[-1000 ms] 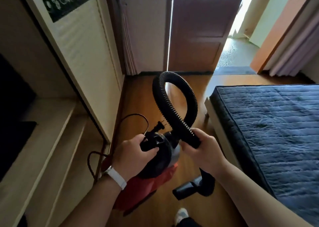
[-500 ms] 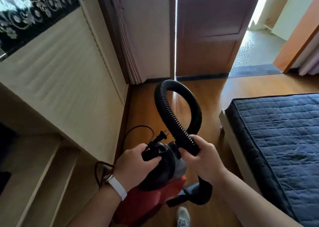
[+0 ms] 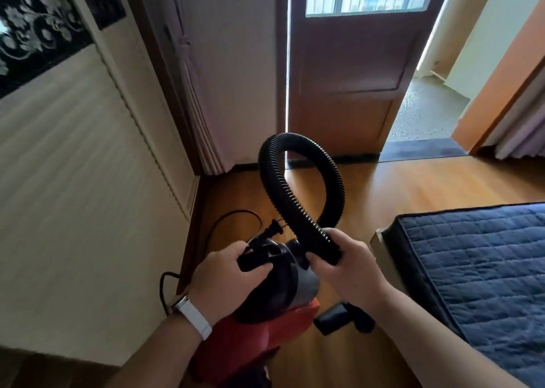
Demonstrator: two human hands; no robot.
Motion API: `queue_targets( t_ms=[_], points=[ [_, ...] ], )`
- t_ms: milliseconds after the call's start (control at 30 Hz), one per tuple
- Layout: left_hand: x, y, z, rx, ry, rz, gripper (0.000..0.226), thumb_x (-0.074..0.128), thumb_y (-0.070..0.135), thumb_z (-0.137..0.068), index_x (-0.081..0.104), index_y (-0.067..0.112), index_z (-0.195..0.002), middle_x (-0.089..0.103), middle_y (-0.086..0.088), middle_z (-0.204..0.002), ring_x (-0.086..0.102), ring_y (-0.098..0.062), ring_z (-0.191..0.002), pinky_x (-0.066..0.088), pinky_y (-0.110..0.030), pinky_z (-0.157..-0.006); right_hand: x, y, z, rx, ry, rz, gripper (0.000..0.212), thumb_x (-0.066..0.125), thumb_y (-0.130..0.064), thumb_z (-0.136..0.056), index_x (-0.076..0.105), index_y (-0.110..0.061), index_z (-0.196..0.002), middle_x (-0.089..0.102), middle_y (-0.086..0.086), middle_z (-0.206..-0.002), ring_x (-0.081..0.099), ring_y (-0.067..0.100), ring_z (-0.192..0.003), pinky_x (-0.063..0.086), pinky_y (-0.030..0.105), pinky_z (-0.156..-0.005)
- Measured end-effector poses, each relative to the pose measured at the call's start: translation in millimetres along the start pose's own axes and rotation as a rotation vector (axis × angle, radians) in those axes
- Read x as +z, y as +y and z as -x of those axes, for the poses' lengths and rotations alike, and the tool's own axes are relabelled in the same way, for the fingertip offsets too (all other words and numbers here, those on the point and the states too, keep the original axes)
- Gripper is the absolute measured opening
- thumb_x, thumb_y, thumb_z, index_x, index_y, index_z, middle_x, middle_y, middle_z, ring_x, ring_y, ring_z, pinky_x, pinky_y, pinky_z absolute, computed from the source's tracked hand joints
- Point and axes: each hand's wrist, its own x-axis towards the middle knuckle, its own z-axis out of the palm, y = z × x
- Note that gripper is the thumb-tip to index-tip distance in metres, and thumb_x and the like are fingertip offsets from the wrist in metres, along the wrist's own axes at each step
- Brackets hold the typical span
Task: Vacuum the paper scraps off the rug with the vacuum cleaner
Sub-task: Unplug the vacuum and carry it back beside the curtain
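Only the head cam here. Compared with a second ago the view has tipped up and swung a bit: the dark shelf opening on the left has dropped out, the cream ribbed cabinet door (image 3: pixel 73 187) fills that side, and the brown wooden door with the window pane (image 3: pixel 348 72) sits higher and closer. Both hands look unchanged on the machine, so my read is the person is walking it toward wherever the rug is, not cleaning yet. The left hand (image 3: pixel 224 281) is wrapped around the black handle on top of the small black-and-red canister vacuum cleaner (image 3: pixel 265 305), fingers curled shut over it. The right hand (image 3: pixel 348 272) is clamped around the black ribbed plastic hose (image 3: pixel 295 199) near its lower end; from that grip the hose loops up and away, then curls back toward the canister just left of the right hand. The black nozzle head (image 3: pixel 333 318) dangles below the right wrist, off the wooden floor (image 3: pixel 413 187). The black power cord with its plug (image 3: pixel 274 228) hangs loose just past the left knuckles, so nothing's plugged in. No rug or paper scraps in view; right of the right hand there's only a navy quilted mattress (image 3: pixel 477 258).
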Motion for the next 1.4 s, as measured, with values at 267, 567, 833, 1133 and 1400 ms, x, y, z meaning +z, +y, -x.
queue_targets(
  t_ms=[267,567,833,1133,1400],
  points=[
    [-2,-24,-169,0.187,-0.093,0.041,0.032,0.065,0.059,-0.078,0.055,0.030,-0.070,0.061,0.013,-0.058,0.060,-0.003,-0.056,0.053,-0.030,-0.053,14,4,-134,0.090,0.145,0.072,0.023,0.078,-0.014,-0.080,0.069,-0.023,-0.098,0.068,-0.009,-0.076,0.062,0.006,-0.066,0.050,0.021,-0.059],
    [-12,-19,-314,0.335,-0.094,-0.073,0.040,0.056,0.069,-0.074,0.057,0.029,-0.075,0.060,0.013,-0.059,0.058,-0.003,-0.056,0.051,-0.026,-0.052,9,7,-240,0.164,0.308,0.118,0.028,0.076,-0.016,-0.081,0.066,-0.033,-0.101,0.067,-0.011,-0.071,0.061,0.003,-0.059,0.043,0.011,-0.053],
    [16,-1,-406,0.339,-0.196,-0.083,0.033,0.062,0.064,-0.076,0.059,0.032,-0.077,0.060,0.014,-0.059,0.058,-0.002,-0.057,0.052,-0.027,-0.055,-11,45,-314,0.242,0.362,0.046,0.022,0.075,-0.013,-0.081,0.069,-0.026,-0.097,0.066,-0.009,-0.068,0.059,0.003,-0.056,0.043,0.013,-0.052],
    [78,55,-519,0.332,-0.261,-0.127,0.046,0.048,0.076,-0.069,0.058,0.032,-0.080,0.062,0.016,-0.062,0.060,-0.001,-0.060,0.054,-0.030,-0.058,-80,106,-430,0.249,0.393,-0.010,0.012,0.074,-0.012,-0.082,0.068,-0.019,-0.088,0.066,-0.008,-0.074,0.061,0.004,-0.062,0.042,0.008,-0.052],
    [116,141,-616,0.362,-0.202,-0.171,0.031,0.058,0.072,-0.070,0.047,0.043,-0.073,0.065,0.013,-0.070,0.063,-0.011,-0.071,0.049,-0.027,-0.062,-165,152,-506,0.290,0.439,0.036,0.011,0.072,-0.026,-0.081,0.061,-0.024,-0.081,0.062,0.001,-0.067,0.058,0.018,-0.060,0.052,0.039,-0.058]
  ],
)
